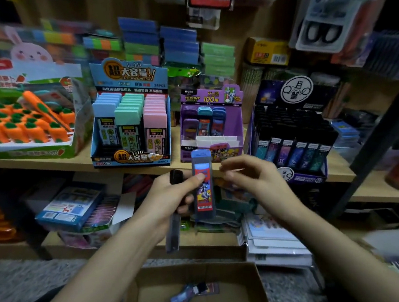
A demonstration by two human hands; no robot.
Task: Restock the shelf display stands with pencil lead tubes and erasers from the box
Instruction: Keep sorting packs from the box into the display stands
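Wooden shelf boards run across the head view, crowded with stationery: a tray of carrot erasers at the left, a blue display stand packed with pastel lead cases, then a purple display stand with three tubes in its back row and bare white dividers in front, and a dark display stand at the right. In front of the purple stand the left grip is curled round two things at once: a blue-capped lead tube, pinned upright under the thumb, and a darker tube with a black cap that hangs low out of the palm. The right grip is loosely curled and holds nothing, its fingertips just beside the blue-capped tube but apart from it. Below, the cardboard box has a few loose tubes lying in it. The likely step is passing the upright tube across for slotting into the purple stand. The risk lies in the doubled hold: loosening the thumb for the handover could let the darker tube slide out. A careless push could also bend the thin dividers or nudge the stand, which sits close to the shelf edge.
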